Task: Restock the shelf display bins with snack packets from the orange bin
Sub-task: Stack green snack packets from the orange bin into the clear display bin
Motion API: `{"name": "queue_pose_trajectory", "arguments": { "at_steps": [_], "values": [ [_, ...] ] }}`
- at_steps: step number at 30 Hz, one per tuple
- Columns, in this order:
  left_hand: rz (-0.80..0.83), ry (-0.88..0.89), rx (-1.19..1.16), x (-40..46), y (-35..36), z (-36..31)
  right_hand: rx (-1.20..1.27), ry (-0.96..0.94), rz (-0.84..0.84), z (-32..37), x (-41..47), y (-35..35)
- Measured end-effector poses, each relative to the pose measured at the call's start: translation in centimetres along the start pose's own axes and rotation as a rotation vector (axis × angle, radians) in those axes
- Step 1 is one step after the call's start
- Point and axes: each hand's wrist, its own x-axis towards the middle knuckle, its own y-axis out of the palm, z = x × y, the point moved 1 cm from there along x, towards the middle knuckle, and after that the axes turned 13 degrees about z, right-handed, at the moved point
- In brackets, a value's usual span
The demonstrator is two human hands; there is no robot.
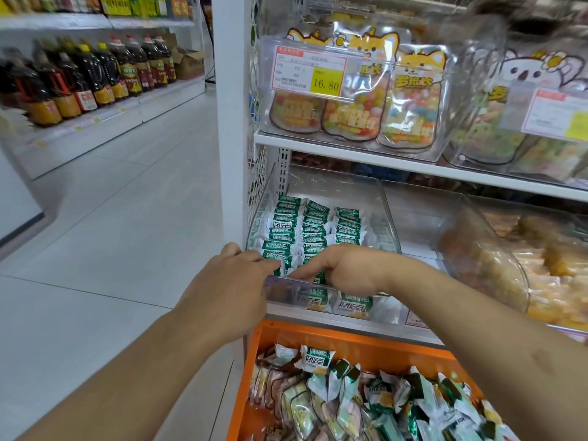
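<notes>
Both hands reach into the clear shelf bin (386,218) on the lower shelf. Left hand (235,281) comes in from the left with its fingers curled over the bin's front lip, the fingertips against a green and white snack packet (277,261) at the near end of the left row; it seems to pinch that packet, though the fingertips are partly hidden. Right hand (342,268) crosses in from the right, palm down, its fingers bent onto the near packets of the middle row (313,230); whether it grips one or only presses on them, I cannot tell. Inside the bin the green packets lie in three neat rows, overlapping front to back, and two more show through the clear front wall below the hands. Directly under the shelf stands the orange bin (318,337), heaped with loose packets (350,399) in green, white and pale pink wrappers. To the right a neighbouring clear bin (496,272) holds yellow-orange snacks. On the shelf above, a clear box carries cat-shaped candy pouches (410,100) and a price tag (310,73) reading 16.80. Across the aisle on the left, bottles of cooking oil (95,78) line a white shelf
</notes>
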Motion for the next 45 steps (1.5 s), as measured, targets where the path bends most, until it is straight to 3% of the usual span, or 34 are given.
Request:
{"name": "queue_pose_trajectory", "arguments": {
  "at_steps": [9, 16, 24, 28, 45],
  "values": [
    [0.038, 0.012, 0.032, 0.1, 0.6, -0.4, -0.197, -0.027, 0.042, 1.0, 1.2, -0.4],
    [0.092, 0.002, -0.005, 0.1, 0.9, -0.8, -0.066, -0.006, -0.083, -0.7, 0.8, 0.3],
    [0.135, -0.001, -0.126, 0.1, 0.6, -0.4, 0.226, -0.125, -0.236, -0.9, 1.2, 0.9],
    [0.137, -0.007, -0.158, 0.0, 0.3, -0.3, 0.194, -0.086, -0.201, -0.4, 1.7, 0.9],
    [0.124, 0.015, -0.100, -0.2, 0.3, -0.1, 0.174, -0.040, -0.405, 0.3, 5.6, 0.6]
  ]
}}
